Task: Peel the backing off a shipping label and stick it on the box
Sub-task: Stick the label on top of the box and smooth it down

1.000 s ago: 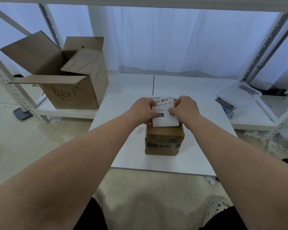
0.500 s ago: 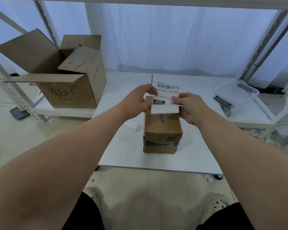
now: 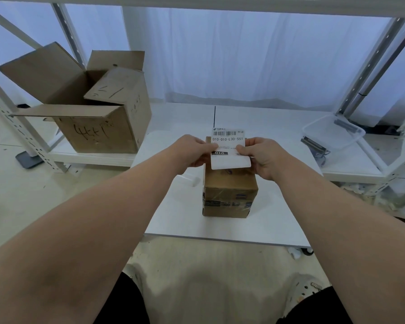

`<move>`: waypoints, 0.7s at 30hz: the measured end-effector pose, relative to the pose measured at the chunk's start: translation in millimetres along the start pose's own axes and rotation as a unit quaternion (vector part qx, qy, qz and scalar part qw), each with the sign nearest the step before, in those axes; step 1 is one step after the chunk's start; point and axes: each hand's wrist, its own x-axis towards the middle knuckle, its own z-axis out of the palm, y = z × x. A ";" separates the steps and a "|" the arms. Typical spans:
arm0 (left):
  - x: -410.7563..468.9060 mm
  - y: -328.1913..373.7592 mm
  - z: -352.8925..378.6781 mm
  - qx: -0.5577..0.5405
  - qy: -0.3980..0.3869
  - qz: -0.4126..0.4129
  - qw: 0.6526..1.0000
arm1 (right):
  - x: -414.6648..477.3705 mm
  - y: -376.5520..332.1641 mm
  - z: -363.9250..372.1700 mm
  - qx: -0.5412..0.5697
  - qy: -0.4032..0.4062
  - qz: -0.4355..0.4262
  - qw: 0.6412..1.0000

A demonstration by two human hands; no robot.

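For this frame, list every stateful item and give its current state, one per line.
White shipping label: pinched by both hands above the box, not stuck down.
Small taped brown cardboard box: closed, on the white table.
Large brown carton: flaps open.
Left hand: gripping label.
Right hand: gripping label.

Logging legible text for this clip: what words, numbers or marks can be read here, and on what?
"010-010-L30-551": label, under its barcode.
"010": white on a black bar, lower on the label.
Handwritten marks, roughly "4±1": front of the open carton; uncertain.
Pen strokes on the carton's inner flap: not readable.
Logo and small print on the label: too small.
Blue print on the box: blurred, partly hidden.
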 end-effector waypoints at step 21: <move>1.3 5.1 10.3 0.022 0.040 0.020 0.999 | -1.9 -2.2 0.1 -0.057 0.065 -0.018 0.996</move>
